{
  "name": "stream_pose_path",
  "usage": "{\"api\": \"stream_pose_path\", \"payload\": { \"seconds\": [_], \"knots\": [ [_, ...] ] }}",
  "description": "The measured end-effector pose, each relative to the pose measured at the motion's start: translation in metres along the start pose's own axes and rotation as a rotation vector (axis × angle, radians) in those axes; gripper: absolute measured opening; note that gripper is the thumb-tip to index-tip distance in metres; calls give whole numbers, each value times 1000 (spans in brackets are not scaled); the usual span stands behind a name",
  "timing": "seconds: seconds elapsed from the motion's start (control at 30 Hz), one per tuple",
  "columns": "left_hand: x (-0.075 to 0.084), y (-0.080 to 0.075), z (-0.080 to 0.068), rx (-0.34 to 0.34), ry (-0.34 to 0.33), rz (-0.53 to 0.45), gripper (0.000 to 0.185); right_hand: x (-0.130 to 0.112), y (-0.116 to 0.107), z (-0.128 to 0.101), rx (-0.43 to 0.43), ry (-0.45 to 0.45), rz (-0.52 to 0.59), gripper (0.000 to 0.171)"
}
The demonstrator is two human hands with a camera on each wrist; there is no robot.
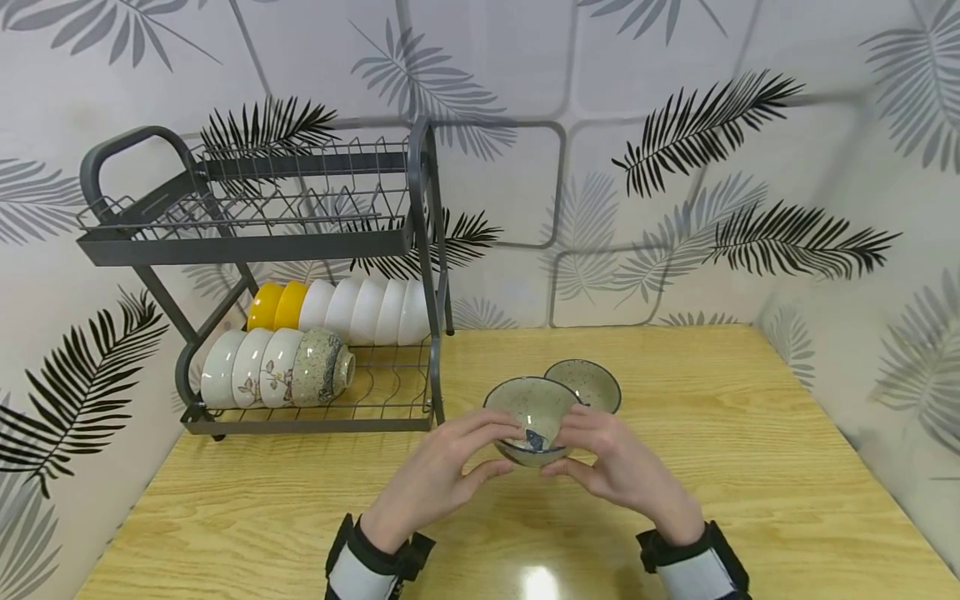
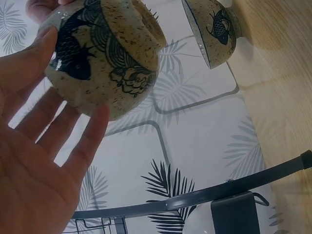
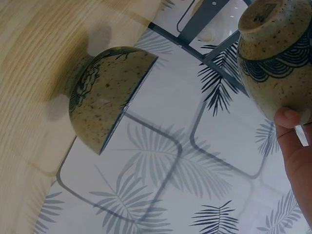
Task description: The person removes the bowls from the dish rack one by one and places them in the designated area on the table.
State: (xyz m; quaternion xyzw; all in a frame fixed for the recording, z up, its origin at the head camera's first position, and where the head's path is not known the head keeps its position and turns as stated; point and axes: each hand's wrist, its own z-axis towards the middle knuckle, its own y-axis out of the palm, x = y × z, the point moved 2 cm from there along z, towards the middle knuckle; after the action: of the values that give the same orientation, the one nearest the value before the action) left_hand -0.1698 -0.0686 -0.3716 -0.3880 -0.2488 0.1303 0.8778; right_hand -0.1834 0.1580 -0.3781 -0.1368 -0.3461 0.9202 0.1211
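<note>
Both hands grip a speckled beige bowl by its near rim, holding it up off the table and tilted toward me. My left hand pinches its left side, and my right hand pinches its right side. Outside, the held bowl has a dark blue fish and a wave pattern; its unglazed foot shows in the right wrist view. A second speckled bowl of the same kind stands upright on the table just behind it. In the left wrist view, the standing bowl carries a fish too.
A dark grey two-tier dish rack stands at the left. On its lower tier, white bowls and yellow bowls line the back; in front are whitish bowls and one speckled bowl. Behind the wooden table is a leaf-patterned wall.
</note>
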Motion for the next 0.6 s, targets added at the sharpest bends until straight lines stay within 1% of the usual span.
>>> {"api": "stream_pose_path", "payload": {
  "seconds": [0.1,0.27,0.43,0.6],
  "knots": [
    [-2,-1,0,6,-31,14,41,4,-1,-2,18,32,-39,20],
    [-2,-3,-2,-10,-78,9,44,13,-1,-8,46,102,-134,22],
    [-2,-4,-2,-21,-89,15,42,24,1,-15,61,149,-225,20],
    [-2,-4,-2,-30,-100,11,42,33,3,-23,64,202,-290,20]
  ]
}}
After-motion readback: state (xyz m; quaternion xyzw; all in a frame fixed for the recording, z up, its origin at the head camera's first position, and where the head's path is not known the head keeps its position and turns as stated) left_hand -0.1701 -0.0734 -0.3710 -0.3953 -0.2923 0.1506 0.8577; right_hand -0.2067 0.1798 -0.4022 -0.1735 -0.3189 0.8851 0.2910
